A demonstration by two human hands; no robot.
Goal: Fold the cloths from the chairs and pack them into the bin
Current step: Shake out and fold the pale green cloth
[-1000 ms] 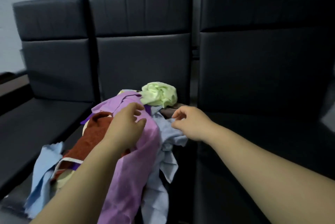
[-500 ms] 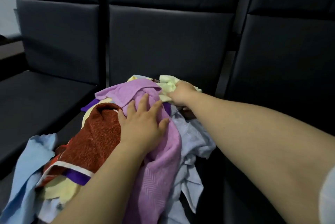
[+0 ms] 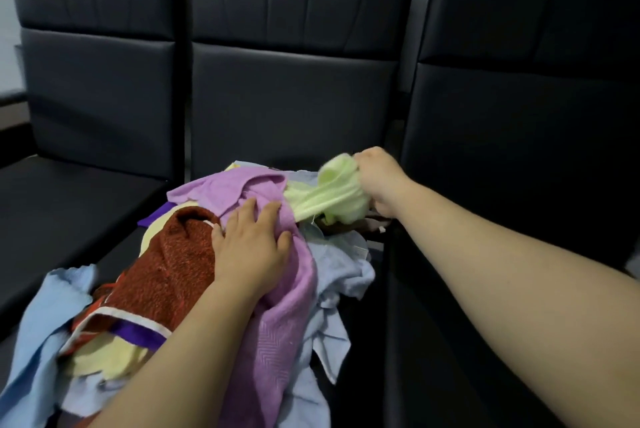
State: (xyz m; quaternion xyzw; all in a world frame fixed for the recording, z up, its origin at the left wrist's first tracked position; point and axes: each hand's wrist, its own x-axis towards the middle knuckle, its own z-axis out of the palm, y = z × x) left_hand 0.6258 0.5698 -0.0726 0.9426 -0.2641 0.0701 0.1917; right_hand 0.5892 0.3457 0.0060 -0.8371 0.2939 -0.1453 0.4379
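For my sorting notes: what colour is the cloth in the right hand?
The cloth is pale green; head view.

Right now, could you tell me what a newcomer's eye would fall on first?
The heap of coloured cloths on the black chairs stands out. The right hand grips a pale green cloth at its far side; the left hand rests flat on a purple towel.

One head-worn wide-angle view, aimed forward and down.
It sits close above the heap of cloths on the seats and faces the upright backs of three black chairs, whose tops run past the upper edge.
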